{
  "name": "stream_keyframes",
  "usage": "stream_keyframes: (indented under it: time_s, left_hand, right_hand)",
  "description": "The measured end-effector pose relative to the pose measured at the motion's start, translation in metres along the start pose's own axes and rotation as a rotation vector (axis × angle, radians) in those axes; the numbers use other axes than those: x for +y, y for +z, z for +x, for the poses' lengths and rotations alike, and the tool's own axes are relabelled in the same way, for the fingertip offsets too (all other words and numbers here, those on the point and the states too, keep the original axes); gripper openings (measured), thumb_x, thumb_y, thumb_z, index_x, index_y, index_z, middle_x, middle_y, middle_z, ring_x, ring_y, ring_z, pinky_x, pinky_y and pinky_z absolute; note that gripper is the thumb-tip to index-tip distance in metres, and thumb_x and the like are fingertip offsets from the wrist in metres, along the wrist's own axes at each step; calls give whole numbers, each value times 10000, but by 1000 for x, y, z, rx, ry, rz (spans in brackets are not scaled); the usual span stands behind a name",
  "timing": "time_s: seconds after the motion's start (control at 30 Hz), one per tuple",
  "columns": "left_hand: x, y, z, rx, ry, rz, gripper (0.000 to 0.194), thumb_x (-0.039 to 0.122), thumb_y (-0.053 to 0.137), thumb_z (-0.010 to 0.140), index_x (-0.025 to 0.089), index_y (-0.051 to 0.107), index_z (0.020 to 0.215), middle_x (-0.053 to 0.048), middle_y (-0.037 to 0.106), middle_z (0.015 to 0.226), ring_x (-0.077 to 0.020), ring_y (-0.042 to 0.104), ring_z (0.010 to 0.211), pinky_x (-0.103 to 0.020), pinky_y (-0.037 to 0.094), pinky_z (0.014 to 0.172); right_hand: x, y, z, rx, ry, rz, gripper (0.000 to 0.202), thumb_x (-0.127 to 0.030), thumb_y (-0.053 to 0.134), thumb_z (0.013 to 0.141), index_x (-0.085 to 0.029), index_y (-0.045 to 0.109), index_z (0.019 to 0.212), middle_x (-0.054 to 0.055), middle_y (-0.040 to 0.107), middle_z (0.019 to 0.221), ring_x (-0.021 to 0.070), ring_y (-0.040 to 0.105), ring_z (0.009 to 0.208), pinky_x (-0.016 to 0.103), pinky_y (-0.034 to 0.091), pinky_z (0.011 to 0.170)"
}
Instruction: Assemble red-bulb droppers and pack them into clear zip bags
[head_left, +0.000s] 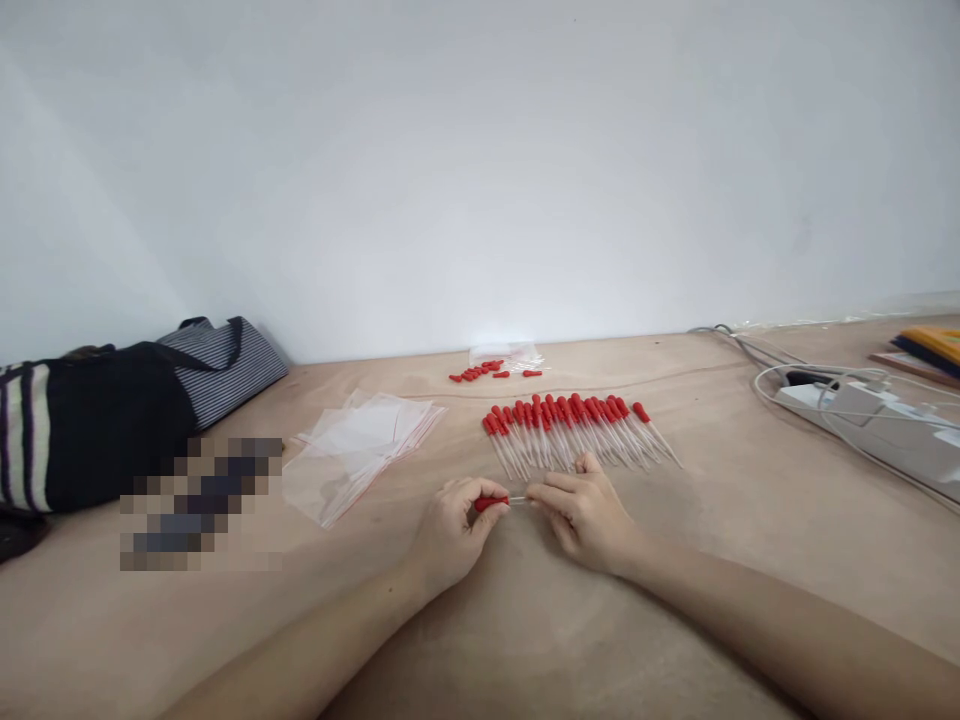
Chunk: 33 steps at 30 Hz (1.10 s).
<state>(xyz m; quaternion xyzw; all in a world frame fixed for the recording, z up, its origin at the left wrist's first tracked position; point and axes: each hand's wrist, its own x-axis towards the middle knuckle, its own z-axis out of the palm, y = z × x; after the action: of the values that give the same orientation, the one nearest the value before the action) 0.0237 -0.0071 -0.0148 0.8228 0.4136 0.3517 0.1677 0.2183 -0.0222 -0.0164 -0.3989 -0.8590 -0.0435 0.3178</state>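
My left hand pinches a red rubber bulb between thumb and fingers, low over the wooden table. From the bulb's right end a thin clear tube runs into the fingers of my right hand, which are closed on it. Bulb and tube together look like a dropper pipette, lying level between the hands. Much of the tube is hidden by my right fingers. Just beyond my hands lies a row of several droppers, red bulbs away from me and clear tips toward me.
Loose red bulbs and thin clear tubes lie near the wall. Clear zip bags are stacked to the left. Farther left are a black bag and a striped bag. A white power strip with cables lies right.
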Motion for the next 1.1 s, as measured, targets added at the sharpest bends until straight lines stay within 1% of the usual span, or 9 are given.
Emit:
stream_keyframes:
  time_s: [0.1,0.33,0.5,0.77,0.87,0.93,1.0,1.03,1.1]
  left_hand:
    - [0,0,0,21,25,10,80,217,536,767,197,609,794,-7,656,750,-162,584,723,-302,440,695]
    - [0,0,0,28,55,2,81,241,546,764,198,615,766,-16,657,703,-171,581,699,-325,442,700]
    - [2,0,1,43,67,8,64,231,561,748,200,612,725,-13,657,682,-171,579,683,-334,441,712]
    - [5,-1,2,13,113,10,51,209,567,751,193,608,724,-5,651,669,-159,572,655,-334,434,722]
    - [4,-2,2,-26,73,-3,78,235,559,766,199,601,821,-12,659,761,-165,590,722,-338,433,756]
    - [2,-2,3,-35,17,-37,210,264,580,753,207,564,955,-24,652,851,-176,596,799,-339,435,779]
    - [-3,-3,4,-8,-51,-83,350,274,602,730,208,501,1058,-33,635,913,-183,588,862,-338,435,799]
    - [-5,-4,5,18,-84,-106,381,268,607,723,205,480,1076,-33,627,919,-182,583,879,-333,436,802]
    - [-9,-5,6,44,-138,-153,317,254,587,734,195,492,1031,-23,621,884,-170,583,858,-311,446,779]
  right_hand:
    - [-2,-1,2,-29,33,57,226,-160,379,824,-192,602,824,-4,608,666,97,441,555,286,166,627]
    - [-4,-5,8,-149,114,171,208,-174,384,836,-199,590,810,-18,645,707,96,501,584,276,186,656]
    - [-6,-6,13,-205,157,238,217,-166,394,831,-190,586,733,-26,650,690,86,512,582,266,189,641]
    - [-5,-8,14,-264,183,275,203,-150,413,813,-202,596,743,-35,656,707,97,530,620,272,210,670]
    - [-4,-9,15,-260,201,302,207,-176,409,830,-209,606,776,-29,657,707,102,529,617,279,227,684]
    - [-2,-9,16,-248,224,307,221,-208,397,846,-207,610,787,-21,653,691,100,515,588,284,243,685]
    - [-1,-10,16,-242,251,297,238,-236,386,858,-208,612,789,-24,640,655,97,498,554,289,260,692]
    - [0,-10,16,-238,264,291,243,-243,381,862,-210,611,790,-28,632,639,97,494,545,293,268,698]
    - [1,-11,15,-218,279,286,241,-238,370,867,-215,605,821,-29,630,655,102,508,563,300,283,713]
